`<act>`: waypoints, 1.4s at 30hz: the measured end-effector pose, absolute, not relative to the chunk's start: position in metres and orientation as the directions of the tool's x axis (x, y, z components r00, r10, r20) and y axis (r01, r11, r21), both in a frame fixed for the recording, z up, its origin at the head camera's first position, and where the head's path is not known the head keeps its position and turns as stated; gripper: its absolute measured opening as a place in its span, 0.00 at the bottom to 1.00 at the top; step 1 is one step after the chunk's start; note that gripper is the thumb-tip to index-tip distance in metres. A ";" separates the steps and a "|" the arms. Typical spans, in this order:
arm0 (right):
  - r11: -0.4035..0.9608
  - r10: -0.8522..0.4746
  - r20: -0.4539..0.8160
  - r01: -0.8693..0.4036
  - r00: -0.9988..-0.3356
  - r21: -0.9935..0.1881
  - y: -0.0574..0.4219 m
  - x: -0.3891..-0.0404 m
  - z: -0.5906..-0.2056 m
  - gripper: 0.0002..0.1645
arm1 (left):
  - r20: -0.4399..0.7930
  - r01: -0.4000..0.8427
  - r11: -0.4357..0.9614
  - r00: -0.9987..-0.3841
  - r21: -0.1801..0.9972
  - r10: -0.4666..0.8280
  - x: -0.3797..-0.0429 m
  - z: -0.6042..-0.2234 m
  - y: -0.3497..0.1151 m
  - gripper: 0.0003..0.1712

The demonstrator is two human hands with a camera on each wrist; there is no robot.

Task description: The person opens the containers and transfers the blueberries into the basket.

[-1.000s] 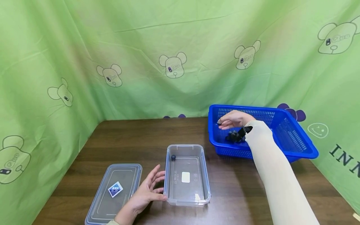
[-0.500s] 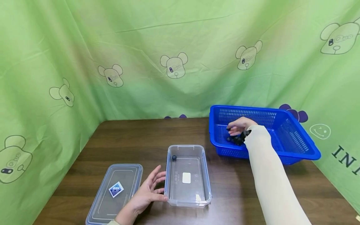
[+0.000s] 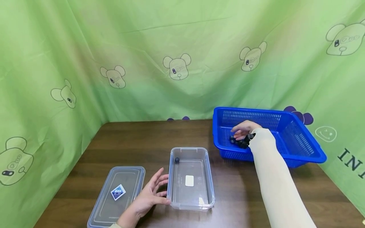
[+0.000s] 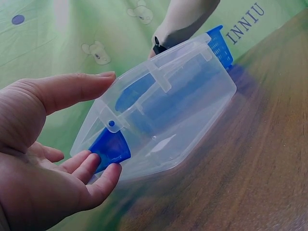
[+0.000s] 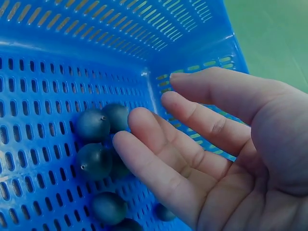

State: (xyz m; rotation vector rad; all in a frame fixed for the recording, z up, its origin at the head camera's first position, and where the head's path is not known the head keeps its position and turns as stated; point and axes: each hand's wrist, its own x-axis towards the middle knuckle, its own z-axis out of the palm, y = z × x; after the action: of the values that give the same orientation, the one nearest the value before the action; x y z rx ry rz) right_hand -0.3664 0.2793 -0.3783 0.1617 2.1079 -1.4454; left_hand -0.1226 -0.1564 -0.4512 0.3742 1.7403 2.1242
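Observation:
My left hand (image 3: 149, 194) stays beside the clear plastic box (image 3: 172, 190), thumb at its near left corner and fingers spread along its left side. Inside the box, near the far left corner, lies a small dark ball (image 3: 177, 160). Over in the blue basket (image 3: 302, 155), my right hand (image 3: 244, 127) hovers with loosely extended fingers. Nothing shows between those fingers in the right wrist view. Several dark, round, grape-like balls (image 5: 93, 125) sit on the basket floor beside the fingertips; some are partly hidden behind the fingers.
A clear lid (image 3: 108, 204) with a blue rim and diamond label lies left of my left hand. All of it stands on a brown wooden table (image 3: 137, 139). A green printed cloth (image 3: 137, 41) hangs behind and at both sides.
My right hand has moved right and lower in the basket. The dark ball earlier seen at its fingertips no longer shows there. The left hand and the box keep their places.

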 end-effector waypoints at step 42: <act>0.349 -0.679 -0.353 0.140 -0.644 -0.927 0.099 -0.293 -0.360 0.22 | -0.025 -0.106 -0.167 -0.903 0.980 0.429 -0.121 -0.450 -0.156 0.67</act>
State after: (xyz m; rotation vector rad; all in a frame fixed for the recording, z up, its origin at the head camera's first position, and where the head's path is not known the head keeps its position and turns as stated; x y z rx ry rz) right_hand -0.2929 0.0988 -0.3602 -0.4721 1.8605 -1.3794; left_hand -0.1212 -0.1555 -0.4504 0.3679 1.7554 2.1293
